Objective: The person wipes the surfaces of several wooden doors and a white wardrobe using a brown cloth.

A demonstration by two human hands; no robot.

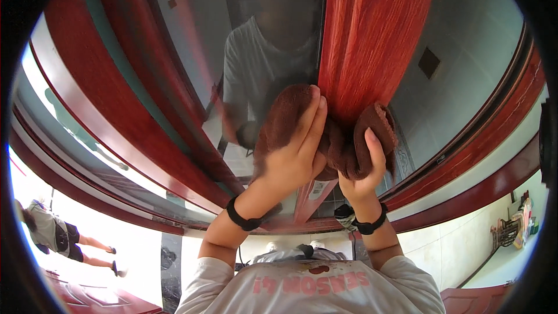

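My left hand (pixel 293 154) lies with its fingers straight and together on a brown towel (pixel 286 110), pressing it against a dark glass pane (pixel 197 52) beside a red wooden upright (pixel 378 35). The towel runs across to my right hand (pixel 365 177), which grips its bunched folds with the thumb on top, just below the upright's lower part. Most of the right fingers are hidden behind the cloth. Black bands circle both wrists.
Another glass pane (pixel 465 93) stands right of the upright. Red frame strips (pixel 87 64) curve along the left. Beyond them a person (pixel 55 227) in dark shorts stands at the far left. Several small items, among them a dark rack (pixel 507 232), sit on a white surface at the right.
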